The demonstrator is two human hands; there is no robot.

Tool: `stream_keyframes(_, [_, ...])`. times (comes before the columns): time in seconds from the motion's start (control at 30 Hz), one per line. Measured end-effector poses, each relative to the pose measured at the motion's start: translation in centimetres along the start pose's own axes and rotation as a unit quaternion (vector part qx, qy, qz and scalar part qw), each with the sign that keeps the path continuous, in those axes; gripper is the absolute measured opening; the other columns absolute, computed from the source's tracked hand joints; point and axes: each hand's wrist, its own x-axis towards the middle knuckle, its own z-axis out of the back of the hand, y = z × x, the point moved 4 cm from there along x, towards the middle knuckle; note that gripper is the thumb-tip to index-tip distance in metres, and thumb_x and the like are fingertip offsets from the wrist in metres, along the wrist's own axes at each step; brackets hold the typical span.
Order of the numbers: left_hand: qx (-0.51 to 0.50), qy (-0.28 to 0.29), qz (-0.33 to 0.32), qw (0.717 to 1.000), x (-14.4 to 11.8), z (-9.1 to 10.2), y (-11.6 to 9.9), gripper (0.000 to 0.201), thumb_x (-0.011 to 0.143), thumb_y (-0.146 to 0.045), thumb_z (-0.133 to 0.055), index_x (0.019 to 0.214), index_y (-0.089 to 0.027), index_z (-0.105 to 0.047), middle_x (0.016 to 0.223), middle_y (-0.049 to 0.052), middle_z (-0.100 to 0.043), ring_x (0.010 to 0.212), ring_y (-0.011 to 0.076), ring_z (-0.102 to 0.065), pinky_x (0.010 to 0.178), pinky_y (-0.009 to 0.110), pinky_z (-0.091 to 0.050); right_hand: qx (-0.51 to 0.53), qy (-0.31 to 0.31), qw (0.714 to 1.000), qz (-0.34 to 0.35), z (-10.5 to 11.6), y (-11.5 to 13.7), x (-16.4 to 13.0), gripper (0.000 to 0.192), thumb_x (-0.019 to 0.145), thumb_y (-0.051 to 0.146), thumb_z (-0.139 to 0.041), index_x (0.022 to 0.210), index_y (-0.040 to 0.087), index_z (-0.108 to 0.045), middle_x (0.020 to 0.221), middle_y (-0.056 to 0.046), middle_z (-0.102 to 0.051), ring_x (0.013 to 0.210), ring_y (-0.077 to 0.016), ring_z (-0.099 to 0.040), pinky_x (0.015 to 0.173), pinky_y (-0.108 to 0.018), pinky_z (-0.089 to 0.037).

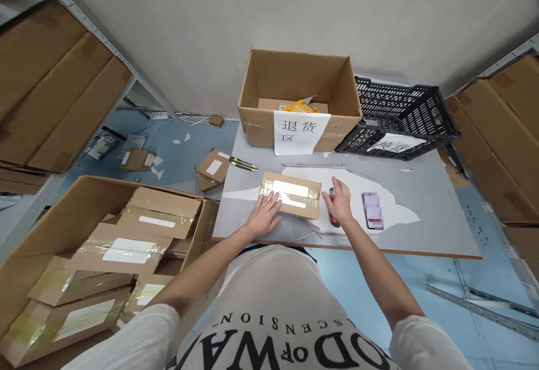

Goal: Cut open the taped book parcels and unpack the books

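A taped cardboard parcel [300, 193] with a white label lies on the table in front of me. My left hand [263, 215] rests with spread fingers on its left end. To the right of the parcel, my right hand [340, 201] is over a red and black utility knife [334, 222], thumb and fingers apart; the hand partly hides the knife, which lies on the white sheet. Farther right is a phone [372, 210] with a lit, blurred screen. A yellow and black box cutter [243, 163] lies beyond the parcel, near the table's left edge.
An open carton [261, 128] with a paper sign and a black plastic crate [404, 117] stand at the back of the grey table [438, 201]. On my left, a big carton [206, 221] holds several parcels. Small boxes [213, 169] sit beside the table's left edge.
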Motion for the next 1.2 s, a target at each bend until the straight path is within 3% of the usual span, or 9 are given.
stream_keyframes(0.1, [0.004, 0.003, -0.001, 1.0, -0.1, -0.6, -0.7, 0.06, 0.086, -0.039, -0.046, 0.14, -0.018, -0.033, 0.149, 0.013, -0.028, 0.14, 0.0281, -0.017, 0.112, 0.05, -0.014, -0.04, 0.091, 0.985, 0.142, 0.3, 4.0, 1.3, 0.072, 0.086, 0.052, -0.042, 0.145, 0.018, -0.02, 0.145, -0.016, -0.033, 0.132, -0.0318, -0.027, 0.104, -0.047, -0.026])
stream_keyframes(0.17, [0.003, -0.002, -0.001, 1.0, -0.2, -0.8, -0.7, 0.063, 0.085, -0.04, -0.047, 0.141, -0.017, -0.031, 0.149, 0.012, -0.027, 0.14, 0.0274, -0.016, 0.112, 0.048, -0.016, -0.07, 0.141, 0.971, 0.178, -0.2, 5.5, 1.5, 0.073, 0.086, 0.055, -0.041, 0.145, 0.018, -0.022, 0.148, -0.015, -0.028, 0.135, -0.0317, -0.023, 0.105, -0.046, -0.024])
stream_keyframes(0.33, [-0.006, -0.011, -0.004, 1.0, -0.1, -1.0, -0.5, 0.064, 0.084, -0.043, -0.048, 0.14, -0.015, -0.033, 0.15, 0.013, -0.027, 0.14, 0.0276, -0.017, 0.112, 0.045, -0.018, -0.097, 0.191, 0.963, 0.166, -1.8, 5.5, 1.7, 0.067, 0.089, 0.055, -0.034, 0.145, 0.02, -0.023, 0.15, -0.014, -0.025, 0.137, -0.0316, -0.021, 0.104, -0.047, -0.025])
stream_keyframes(0.57, [-0.031, 0.003, 0.006, 1.0, 0.2, -1.4, -0.3, 0.069, 0.08, -0.047, -0.053, 0.139, -0.017, -0.035, 0.147, 0.014, -0.032, 0.138, 0.0282, -0.022, 0.111, 0.046, -0.019, -0.123, 0.184, 0.959, 0.175, -2.5, 5.1, 2.1, 0.06, 0.09, 0.048, -0.038, 0.143, 0.023, -0.028, 0.149, -0.012, -0.029, 0.133, -0.0326, -0.028, 0.103, -0.048, -0.03])
stream_keyframes(0.77, [-0.039, 0.006, 0.003, 0.999, 0.3, -1.4, -0.1, 0.072, 0.077, -0.047, -0.057, 0.139, -0.015, -0.035, 0.148, 0.014, -0.03, 0.139, 0.0284, -0.02, 0.111, 0.045, -0.019, -0.164, 0.159, 0.951, 0.21, -3.0, 6.4, 1.8, 0.053, 0.091, 0.031, -0.036, 0.141, 0.01, -0.033, 0.144, -0.022, -0.034, 0.132, -0.0393, -0.028, 0.105, -0.061, -0.017])
stream_keyframes(0.83, [-0.039, 0.005, 0.001, 0.999, 0.3, -1.3, -0.1, 0.072, 0.077, -0.046, -0.057, 0.138, -0.014, -0.036, 0.147, 0.014, -0.031, 0.139, 0.0285, -0.02, 0.111, 0.045, -0.018, -0.169, 0.168, 0.945, 0.223, -3.0, 6.7, 1.7, 0.053, 0.09, 0.022, -0.033, 0.141, 0.007, -0.031, 0.141, -0.023, -0.038, 0.131, -0.0398, -0.03, 0.104, -0.062, -0.019])
stream_keyframes(1.0, [-0.041, 0.01, 0.009, 0.999, 0.3, -1.4, 0.1, 0.074, 0.076, -0.047, -0.058, 0.139, -0.014, -0.035, 0.148, 0.014, -0.03, 0.139, 0.0287, -0.02, 0.111, 0.046, -0.018, -0.17, 0.205, 0.933, 0.241, -2.1, 7.2, 2.5, 0.051, 0.088, 0.011, -0.028, 0.137, 0.003, -0.034, 0.137, -0.026, -0.042, 0.126, -0.0369, -0.039, 0.101, -0.052, -0.032])
stream_keyframes(1.1, [-0.039, 0.014, 0.003, 0.999, 0.1, -1.6, 0.0, 0.074, 0.076, -0.047, -0.058, 0.139, -0.015, -0.035, 0.148, 0.013, -0.029, 0.139, 0.0279, -0.02, 0.112, 0.045, -0.018, -0.175, 0.241, 0.932, 0.205, -1.0, 7.0, 4.4, 0.044, 0.09, 0.011, -0.025, 0.13, 0.006, -0.043, 0.124, -0.023, -0.055, 0.107, -0.031, -0.056, 0.089, -0.041, -0.042])
stream_keyframes(1.2, [-0.038, 0.012, -0.006, 0.999, -0.1, -1.7, -0.1, 0.073, 0.077, -0.046, -0.058, 0.139, -0.015, -0.035, 0.148, 0.013, -0.03, 0.139, 0.0275, -0.019, 0.112, 0.044, -0.018, -0.136, 0.263, 0.939, 0.174, 0.2, 6.6, 7.1, 0.037, 0.093, 0.02, -0.027, 0.122, 0.011, -0.049, 0.104, -0.016, -0.065, 0.086, -0.026, -0.063, 0.076, -0.035, -0.044])
